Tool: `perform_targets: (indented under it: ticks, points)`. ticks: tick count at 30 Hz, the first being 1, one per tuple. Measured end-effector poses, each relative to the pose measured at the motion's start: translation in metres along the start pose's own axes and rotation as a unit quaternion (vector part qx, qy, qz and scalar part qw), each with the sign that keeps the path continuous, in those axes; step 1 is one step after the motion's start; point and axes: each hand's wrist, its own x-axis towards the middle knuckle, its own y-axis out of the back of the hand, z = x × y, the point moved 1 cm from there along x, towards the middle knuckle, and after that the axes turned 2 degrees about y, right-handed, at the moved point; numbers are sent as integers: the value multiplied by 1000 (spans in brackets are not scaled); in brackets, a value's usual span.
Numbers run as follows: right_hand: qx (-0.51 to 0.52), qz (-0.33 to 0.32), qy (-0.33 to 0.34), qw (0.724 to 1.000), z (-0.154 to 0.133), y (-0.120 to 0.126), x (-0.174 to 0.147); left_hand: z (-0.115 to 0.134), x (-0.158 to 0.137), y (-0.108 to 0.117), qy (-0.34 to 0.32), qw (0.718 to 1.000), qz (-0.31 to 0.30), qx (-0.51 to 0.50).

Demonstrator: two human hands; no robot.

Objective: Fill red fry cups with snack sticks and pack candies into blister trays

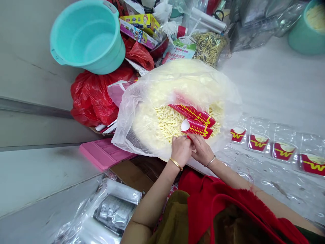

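Both hands meet at the front edge of a clear plastic bag [127,135] full of pale, stick-shaped pieces [167,120] like small fries. My left hand [181,149] is closed, its knuckles up. My right hand [202,149] is closed beside it, fingers touching the left. A bit of red shows between them, in the same colour as the fries cartons; most of it is hidden by the fingers. Just beyond, on the pale pieces, lie a single red-and-yellow fries carton [197,128] and a nested stack of such cartons [191,112].
Packed red cartons in clear pouches [259,141] line the table at right. A turquoise tub [87,37] stands at upper left above a red plastic bag [95,96]. Boxes [142,22] and bagged goods [210,45] crowd the back. A pink tray [104,154] lies left.
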Motion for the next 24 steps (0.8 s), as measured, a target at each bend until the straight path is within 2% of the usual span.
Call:
perform_targets:
  ticks: [2,4,5,7,9,10,12,14,16,18,19,21,24]
  points:
    - [3,3,4,1000,4,-2,-5,4,-1,0,-35,998,-45,19]
    - [11,11,-11,1000,8,-2,-8,-4,2,2,-48,994,-88,-41]
    - [17,16,-22,999,9,-1,-9,-11,6,4,-43,992,-88,-80]
    - [29,25,-42,998,10,0,-10,-31,19,8,-13,993,-33,-114]
    - [34,30,-51,998,9,1,-8,-51,36,9,25,998,44,-48]
    - [34,31,-53,998,8,1,-8,-59,45,7,37,997,64,6]
    - [34,30,-55,997,7,3,-8,-74,61,1,35,993,62,90]
    - [33,32,-61,997,8,4,-8,-86,70,-6,18,993,49,103]
    - [32,40,-66,996,9,7,-10,-94,72,-7,8,997,69,44]
    - [29,50,-72,996,10,8,-10,-98,66,-3,24,990,114,-73]
    - [27,53,-73,996,10,9,-9,-97,60,0,42,979,137,-148]
    - [24,55,-74,995,8,8,-6,-89,46,7,81,934,157,-309]
    - [28,59,-68,996,2,5,0,-65,23,10,107,862,106,-484]
